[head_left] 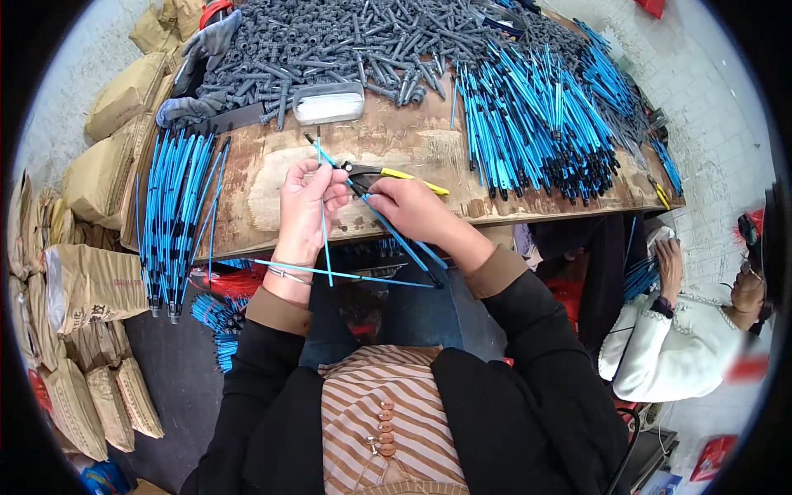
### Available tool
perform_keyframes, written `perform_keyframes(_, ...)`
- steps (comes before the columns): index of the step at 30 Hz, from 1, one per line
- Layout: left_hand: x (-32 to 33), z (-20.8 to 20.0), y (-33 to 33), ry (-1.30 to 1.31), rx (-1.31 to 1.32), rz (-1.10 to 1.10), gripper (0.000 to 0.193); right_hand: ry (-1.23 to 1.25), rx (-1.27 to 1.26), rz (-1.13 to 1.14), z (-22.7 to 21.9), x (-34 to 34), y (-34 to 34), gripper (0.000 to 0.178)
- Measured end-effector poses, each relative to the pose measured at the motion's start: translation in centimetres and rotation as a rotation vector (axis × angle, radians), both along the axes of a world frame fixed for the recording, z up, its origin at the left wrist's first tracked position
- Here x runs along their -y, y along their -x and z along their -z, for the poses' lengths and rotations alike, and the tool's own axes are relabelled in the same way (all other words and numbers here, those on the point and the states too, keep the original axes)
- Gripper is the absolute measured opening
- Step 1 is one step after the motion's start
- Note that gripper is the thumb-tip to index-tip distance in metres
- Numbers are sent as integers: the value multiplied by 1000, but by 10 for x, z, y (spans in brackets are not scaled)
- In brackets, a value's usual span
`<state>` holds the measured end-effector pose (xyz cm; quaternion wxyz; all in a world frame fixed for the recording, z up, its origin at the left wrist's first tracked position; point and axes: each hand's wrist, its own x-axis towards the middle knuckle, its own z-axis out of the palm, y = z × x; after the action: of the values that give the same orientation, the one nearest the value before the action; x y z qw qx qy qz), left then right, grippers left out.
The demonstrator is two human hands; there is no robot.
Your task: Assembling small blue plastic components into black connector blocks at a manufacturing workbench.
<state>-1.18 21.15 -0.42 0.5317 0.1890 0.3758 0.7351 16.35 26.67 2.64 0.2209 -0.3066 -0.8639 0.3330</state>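
My left hand [308,200] has its thumb and fingers pinched on a thin blue rod [327,247], which hangs down past the wrist. Close to its right, my right hand [409,211] is closed round long blue rods with black joints [404,241] that slant to the lower right. Another thin blue rod [355,275] runs sideways below both hands, from the left wrist to a black end piece. Pliers [412,180] with yellow handles lie against the right hand's upper side. The fingers partly hide them, and whether that hand grips them does not show.
Grey bolt-like plugs [330,41] cover the table's far side, behind a clear box [329,104]. Blue rods with black ends pile up at right [536,124] and overhang the left edge [175,214]. Brown sacks [99,280] stand left; a co-worker [668,330] sits right.
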Motion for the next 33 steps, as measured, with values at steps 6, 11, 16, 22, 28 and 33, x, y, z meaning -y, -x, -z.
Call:
perform_keyframes(6, 6, -10, 24, -233, 490, 640, 17, 98, 96, 107, -37, -54, -9, 26)
perform_keyframes(11, 12, -11, 24, -244, 151, 496, 15, -763, 425, 813, -3, -158, -69, 25)
perform_keyframes(16, 18, -17, 15, -105, -127, 341, 17, -880, 754, 787, 23, -177, -84, 24)
perform_keyframes(22, 4, 25, 48, -374, 499, 605, 17, -741, 520, 780, -41, -128, -47, 19)
perform_keyframes(28, 2, 17, 41, -243, 403, 447, 18, -715, 449, 427, -82, -88, -34, 15)
perform_keyframes(33, 1, 7, 33, -176, 297, 396, 18, -871, 860, 404, -110, -71, -25, 17)
